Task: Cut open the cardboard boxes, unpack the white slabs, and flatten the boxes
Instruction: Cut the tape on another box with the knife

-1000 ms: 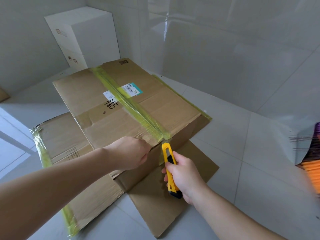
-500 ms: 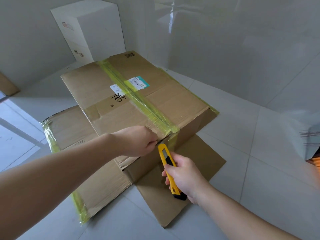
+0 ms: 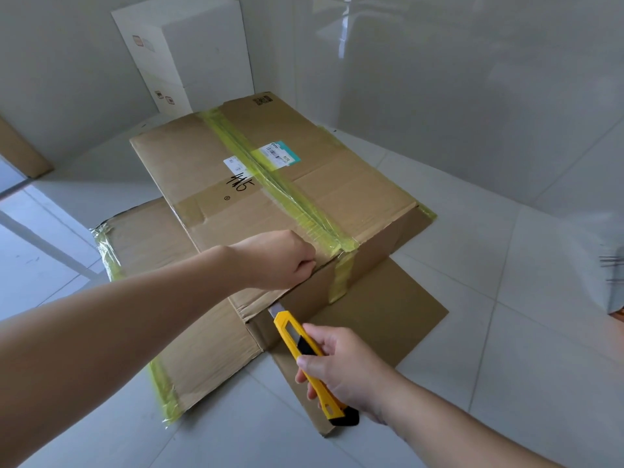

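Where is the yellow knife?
In the head view, low and centre-right: the right hand holds the yellow knife, blade tip at the cardboard box's near edge.

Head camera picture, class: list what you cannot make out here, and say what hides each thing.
- Contents of the taped brown cardboard box: its flaps are closed.
- Blade tip of the yellow utility knife in the right hand: it sits at the box's front edge.
- Left hand fingertips: curled under at the box top's edge.
- Shipping label print: too small.
- Object at the right edge: blurred and cut off.
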